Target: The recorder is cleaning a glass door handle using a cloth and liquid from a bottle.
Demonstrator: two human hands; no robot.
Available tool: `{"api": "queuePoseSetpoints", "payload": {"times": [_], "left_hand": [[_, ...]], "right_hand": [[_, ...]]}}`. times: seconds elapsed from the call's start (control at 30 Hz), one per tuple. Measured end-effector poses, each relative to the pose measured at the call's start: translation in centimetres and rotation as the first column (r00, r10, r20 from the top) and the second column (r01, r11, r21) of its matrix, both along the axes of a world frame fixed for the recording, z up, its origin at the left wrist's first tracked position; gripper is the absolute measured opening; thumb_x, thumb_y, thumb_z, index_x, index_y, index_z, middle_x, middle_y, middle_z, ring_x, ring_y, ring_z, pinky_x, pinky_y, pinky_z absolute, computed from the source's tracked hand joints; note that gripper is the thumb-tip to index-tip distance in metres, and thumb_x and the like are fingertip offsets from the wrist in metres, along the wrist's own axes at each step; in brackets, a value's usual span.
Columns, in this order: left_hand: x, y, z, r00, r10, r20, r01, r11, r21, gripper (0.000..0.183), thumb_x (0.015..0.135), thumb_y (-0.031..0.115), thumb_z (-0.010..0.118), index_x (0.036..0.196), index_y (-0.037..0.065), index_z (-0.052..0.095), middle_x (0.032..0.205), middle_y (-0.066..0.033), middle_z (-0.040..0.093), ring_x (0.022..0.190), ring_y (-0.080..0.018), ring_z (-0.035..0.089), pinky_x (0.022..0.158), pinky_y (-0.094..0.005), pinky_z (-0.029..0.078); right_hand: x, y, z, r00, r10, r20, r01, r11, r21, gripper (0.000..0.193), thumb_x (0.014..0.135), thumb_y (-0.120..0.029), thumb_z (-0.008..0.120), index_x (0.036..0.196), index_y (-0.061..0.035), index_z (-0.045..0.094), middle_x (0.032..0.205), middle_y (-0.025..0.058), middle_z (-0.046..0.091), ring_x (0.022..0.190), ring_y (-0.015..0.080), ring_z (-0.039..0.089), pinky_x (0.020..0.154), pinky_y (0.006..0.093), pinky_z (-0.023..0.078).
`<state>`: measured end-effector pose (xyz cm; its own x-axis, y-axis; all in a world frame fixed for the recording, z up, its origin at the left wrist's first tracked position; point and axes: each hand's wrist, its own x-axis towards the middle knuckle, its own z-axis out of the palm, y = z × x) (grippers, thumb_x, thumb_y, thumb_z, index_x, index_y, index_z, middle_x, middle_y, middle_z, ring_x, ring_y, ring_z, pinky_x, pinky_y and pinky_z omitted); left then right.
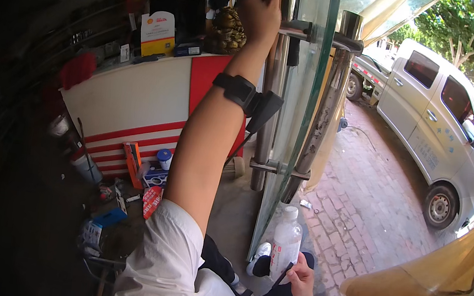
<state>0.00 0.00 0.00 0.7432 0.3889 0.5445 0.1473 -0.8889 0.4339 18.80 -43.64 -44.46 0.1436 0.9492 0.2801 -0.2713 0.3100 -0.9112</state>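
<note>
My left hand point(261, 10) is raised high and closed around the top of a vertical steel door handle point(265, 145) on the inner side of a glass door point(306, 56). A black strap with a small device point(246, 96) wraps that wrist. A matching steel handle point(326, 111) stands on the outer side of the glass. Low down, my right hand point(301, 278) holds a clear plastic bottle point(286, 241) with a white cap, upright, close to the door's bottom edge. My shoes show below the bottle.
A white counter with red stripes point(137, 101) stands to the left, with boxes, cans and tools scattered on the floor before it. Outside lie brick paving point(358, 208), a white van point(440, 112) and a yellow curved object point(432, 281) at lower right.
</note>
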Motion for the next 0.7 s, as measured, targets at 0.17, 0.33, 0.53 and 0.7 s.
{"api": "queuePoseSetpoints", "payload": {"times": [0.17, 0.33, 0.53, 0.7], "left_hand": [[6.6, -10.8, -3.9, 0.199, 0.398, 0.896, -0.662, 0.728, -0.177, 0.025, 0.096, 0.022, 0.061, 0.112, 0.005, 0.067, 0.082, -0.0104, 0.071, 0.074, -0.0204, 0.069, 0.068, -0.0318, 0.052], [6.4, -9.3, -7.1, 0.211, -0.014, 0.977, -0.812, 0.555, 0.183, 0.025, 0.096, 0.013, 0.057, 0.119, 0.005, 0.061, 0.09, -0.0135, 0.069, 0.075, -0.0264, 0.067, 0.067, -0.0349, 0.052], [6.9, -12.0, -2.0, 0.322, 0.331, 0.887, -0.881, 0.447, 0.153, 0.019, 0.096, 0.013, 0.051, 0.108, 0.0, 0.057, 0.092, -0.0186, 0.065, 0.078, -0.0358, 0.066, 0.066, -0.0432, 0.053], [6.3, -12.5, -4.4, 0.406, 0.338, 0.849, -0.858, 0.459, 0.228, 0.021, 0.094, 0.011, 0.053, 0.11, -0.002, 0.055, 0.091, -0.0197, 0.065, 0.083, -0.0355, 0.066, 0.069, -0.0441, 0.054]], "right_hand": [[0.6, 0.1, 0.0, 0.999, 0.0, 0.051, 0.001, 1.0, -0.02, 0.018, 0.084, -0.015, 0.072, 0.075, -0.0007, 0.065, 0.14, 0.0197, 0.047, 0.126, 0.0273, 0.046, 0.106, 0.039, 0.031], [0.7, 0.8, -0.1, 0.994, 0.014, 0.11, -0.016, 1.0, 0.023, 0.013, 0.084, -0.01, 0.07, 0.078, 0.001, 0.065, 0.141, 0.0213, 0.045, 0.127, 0.0281, 0.046, 0.105, 0.0386, 0.032], [0.2, 1.4, 0.1, 0.994, 0.013, 0.112, -0.015, 1.0, 0.016, 0.012, 0.084, -0.008, 0.07, 0.078, 0.0009, 0.066, 0.141, 0.0214, 0.045, 0.127, 0.0282, 0.046, 0.105, 0.0381, 0.033], [-0.2, 1.3, 0.0, 0.996, 0.077, 0.047, -0.078, 0.997, 0.028, 0.015, 0.084, -0.011, 0.072, 0.077, 0.0002, 0.065, 0.141, 0.0203, 0.046, 0.126, 0.0279, 0.047, 0.104, 0.0386, 0.033]]}}
